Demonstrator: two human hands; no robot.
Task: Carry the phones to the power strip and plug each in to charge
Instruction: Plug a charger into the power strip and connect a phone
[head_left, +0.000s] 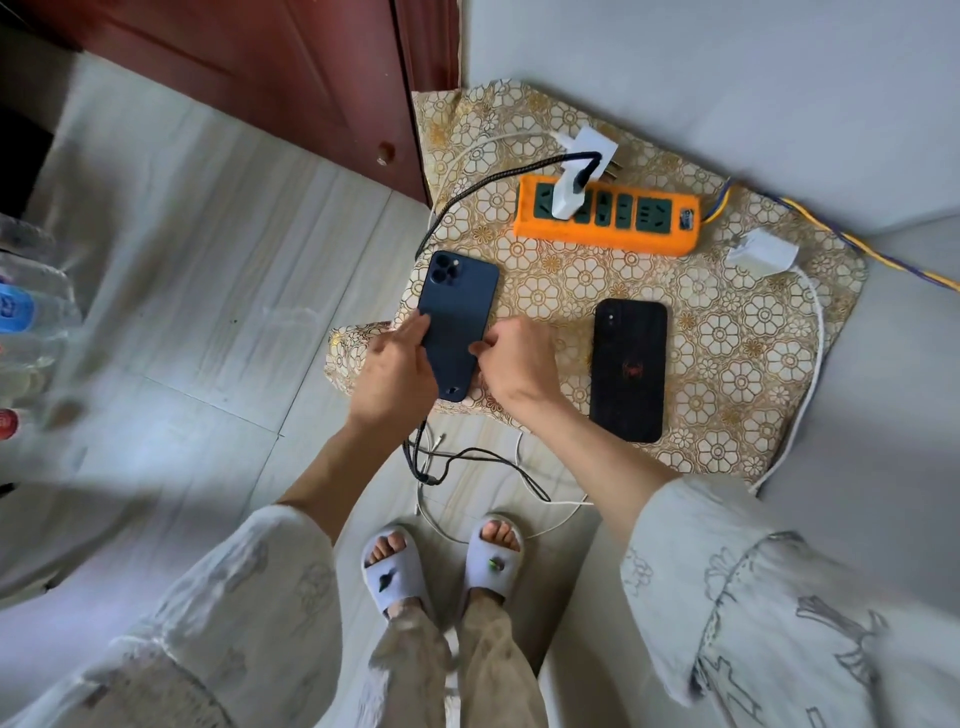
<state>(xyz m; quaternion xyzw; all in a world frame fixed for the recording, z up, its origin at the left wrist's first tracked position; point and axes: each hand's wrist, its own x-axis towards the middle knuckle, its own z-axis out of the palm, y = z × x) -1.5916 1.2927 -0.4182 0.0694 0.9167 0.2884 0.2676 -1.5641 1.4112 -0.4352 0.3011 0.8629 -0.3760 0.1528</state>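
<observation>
A dark blue phone (457, 317) lies face down on the patterned cloth (727, 332), its lower end over the cloth's near edge. My left hand (395, 374) grips its left edge and lower part. My right hand (511, 364) pinches its right edge. A black phone (629, 371) lies face down on the cloth to the right, untouched. The orange power strip (608, 226) sits at the back of the cloth with one white charger (566, 195) plugged in; a black braided cable (467, 189) runs from it round to the left and down under my left hand.
A loose white charger (761, 254) with a white cable (810, 374) lies right of the strip. Another white adapter (592, 145) lies behind the strip. Black and white cables (483, 467) tangle on the floor by my slippered feet. A red-brown door (291, 73) stands at the back left; bottles (26, 312) at far left.
</observation>
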